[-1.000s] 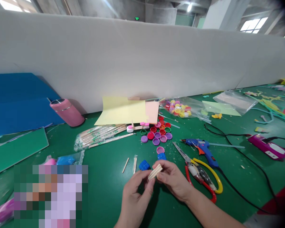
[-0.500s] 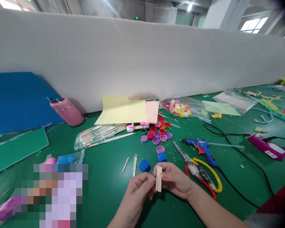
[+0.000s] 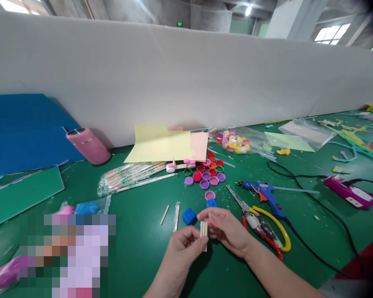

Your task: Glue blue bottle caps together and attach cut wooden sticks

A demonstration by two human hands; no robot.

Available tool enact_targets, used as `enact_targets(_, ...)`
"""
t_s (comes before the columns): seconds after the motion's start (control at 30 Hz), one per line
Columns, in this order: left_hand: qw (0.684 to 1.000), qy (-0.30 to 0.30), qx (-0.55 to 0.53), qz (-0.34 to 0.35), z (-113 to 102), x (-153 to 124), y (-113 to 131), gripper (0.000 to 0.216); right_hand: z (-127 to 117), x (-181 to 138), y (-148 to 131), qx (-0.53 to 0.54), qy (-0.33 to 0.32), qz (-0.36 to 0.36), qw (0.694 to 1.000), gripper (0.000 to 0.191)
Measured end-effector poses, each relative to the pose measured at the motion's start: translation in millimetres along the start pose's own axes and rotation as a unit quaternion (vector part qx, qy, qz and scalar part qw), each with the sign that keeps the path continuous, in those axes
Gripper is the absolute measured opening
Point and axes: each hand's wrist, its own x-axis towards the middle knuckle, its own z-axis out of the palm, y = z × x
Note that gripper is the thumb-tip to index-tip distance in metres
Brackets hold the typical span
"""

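Note:
Between the thumb and fingers of my left hand (image 3: pixel 186 250) is a small bundle of short wooden sticks (image 3: pixel 204 230), held upright side by side. My right hand (image 3: pixel 228 229) is close against the bundle's right side, its fingers apart and curved over behind the top; whether a fingertip touches the wood I cannot tell. Just beyond my hands lie two blue bottle caps or blocks, one blue piece (image 3: pixel 189 216) at the left and another blue piece (image 3: pixel 211 203) partly hidden by my right hand. A loose stick (image 3: pixel 164 215) and a wrapped stick (image 3: pixel 176 217) lie to the left.
Scissors (image 3: pixel 239 198) and a blue glue gun (image 3: pixel 264 192) with a black cord lie at the right, near a purple power strip (image 3: pixel 349 192). Coloured caps (image 3: pixel 205 176), a bag of sticks (image 3: pixel 130 176) and a pink flask (image 3: pixel 88 145) stand toward the white partition (image 3: pixel 174 78).
The stick bundle has shifted slightly left and into the grip of my left thumb and fingers. My right hand has loosened its pinch, its fingers now spread beside the bundle.

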Motion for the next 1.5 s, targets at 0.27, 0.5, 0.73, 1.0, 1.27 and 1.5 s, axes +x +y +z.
enact_targets(0.27, 1.0, 0.014, 0.019, 0.002, 0, -1, -2, 0.023, 0, 5, -2, -0.03, 0.085, -0.075, 0.993, 0.02)
enact_targets(0.5, 0.999, 0.034, 0.017, 0.004, 3, -1, 1, 0.025, -2, 5, -6, -0.039, 0.111, -0.143, 0.983, 0.032)
enact_targets(0.73, 1.0, 0.02, 0.023, 0.007, 0, 0, -1, 0.024, 9, -3, -8, -0.264, 0.053, -0.152, 0.951, 0.013)
enact_targets(1.0, 0.997, 0.027, -0.068, -0.006, 1, 0, 2, 0.022, 9, -7, -8, -0.341, 0.035, -0.146, 0.928, 0.024)
enact_targets(1.27, 0.989, 0.059, -0.135, -0.029, -6, 6, -1, 0.021, 8, -12, -1, -0.531, -0.045, -0.203, 0.821, 0.087)
enact_targets(1.5, 0.99, 0.046, -0.13, -0.018, -4, 4, -2, 0.021, 10, -10, 0, -0.517, -0.026, -0.235, 0.823, 0.064)
